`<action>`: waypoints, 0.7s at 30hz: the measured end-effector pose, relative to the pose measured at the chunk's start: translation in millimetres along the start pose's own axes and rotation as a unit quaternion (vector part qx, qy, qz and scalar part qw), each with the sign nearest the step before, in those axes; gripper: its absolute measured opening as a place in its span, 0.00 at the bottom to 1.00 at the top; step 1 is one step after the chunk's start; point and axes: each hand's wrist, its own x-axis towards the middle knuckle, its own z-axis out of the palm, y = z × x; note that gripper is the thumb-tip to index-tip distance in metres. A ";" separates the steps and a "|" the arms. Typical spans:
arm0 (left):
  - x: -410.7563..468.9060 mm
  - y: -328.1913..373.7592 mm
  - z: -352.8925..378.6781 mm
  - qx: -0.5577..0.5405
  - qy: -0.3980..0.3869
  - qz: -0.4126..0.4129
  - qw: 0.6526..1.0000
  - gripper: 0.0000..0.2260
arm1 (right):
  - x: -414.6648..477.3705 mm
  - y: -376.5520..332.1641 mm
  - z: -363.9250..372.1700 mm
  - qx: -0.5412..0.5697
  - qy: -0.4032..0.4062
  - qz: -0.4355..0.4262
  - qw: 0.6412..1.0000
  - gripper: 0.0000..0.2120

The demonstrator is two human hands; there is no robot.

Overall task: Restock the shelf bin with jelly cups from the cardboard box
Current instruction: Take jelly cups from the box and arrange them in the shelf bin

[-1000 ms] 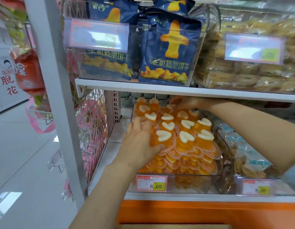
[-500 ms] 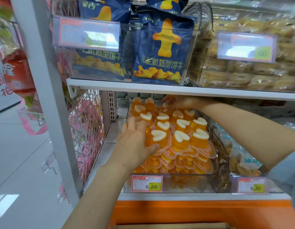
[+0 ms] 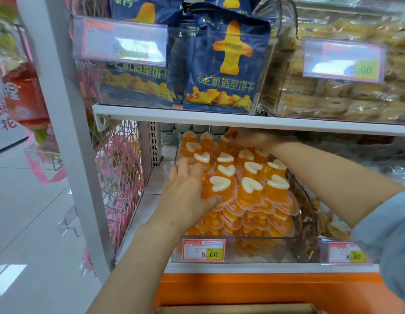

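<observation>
Orange jelly cups (image 3: 251, 189) with white heart-shaped tops fill a clear shelf bin (image 3: 265, 248) on the lower shelf, heaped above its rim. My left hand (image 3: 185, 196) presses against the left front of the heap, fingers curled around a cup there. My right hand (image 3: 249, 138) reaches under the upper shelf to the back of the bin and touches the rear cups. A strip of the cardboard box (image 3: 237, 309) shows at the bottom edge.
The white upper shelf (image 3: 242, 120) hangs low over the bin. It carries blue biscuit bags (image 3: 224, 64) and a bin of pastries (image 3: 337, 87). A white upright post (image 3: 68, 132) and a pink wire rack (image 3: 120, 177) stand to the left. Another snack bin (image 3: 328, 220) sits to the right.
Both hands stay on the heap of cups with only slight shifts. The view has drifted a little to the left and down.
</observation>
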 end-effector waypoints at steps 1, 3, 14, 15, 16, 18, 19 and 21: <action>0.1 0.1 0.0 -0.001 0.000 -0.001 1.000 0.28 | 1.3 0.7 0.8 0.003 -0.005 0.005 1.000 0.26; 0.4 0.3 -0.1 -0.003 -0.001 -0.002 1.000 0.28 | 3.5 0.3 3.8 -0.004 0.008 0.005 1.000 0.24; 0.4 0.1 0.6 -0.002 -0.001 -0.005 1.000 0.27 | -1.5 1.5 -4.6 -0.126 0.040 0.000 0.991 0.21; 0.4 0.3 0.7 0.000 -0.001 -0.005 1.000 0.27 | -2.3 1.1 -3.1 -0.144 0.056 0.006 0.988 0.20; 0.2 0.7 0.8 0.000 -0.001 -0.006 1.000 0.26 | -4.7 0.5 -4.0 -0.157 0.060 0.008 0.986 0.21; 0.3 1.0 0.6 -0.003 0.000 -0.006 1.000 0.26 | -4.3 1.4 -3.6 -0.155 0.033 -0.007 0.987 0.21; 0.7 0.7 0.5 -0.004 0.000 -0.005 1.000 0.26 | -3.8 2.2 -2.9 -0.146 0.025 -0.011 0.989 0.21; 1.1 -0.3 -0.1 -0.008 -0.002 -0.005 1.000 0.27 | -4.9 3.6 -2.9 -0.137 0.048 -0.004 0.989 0.19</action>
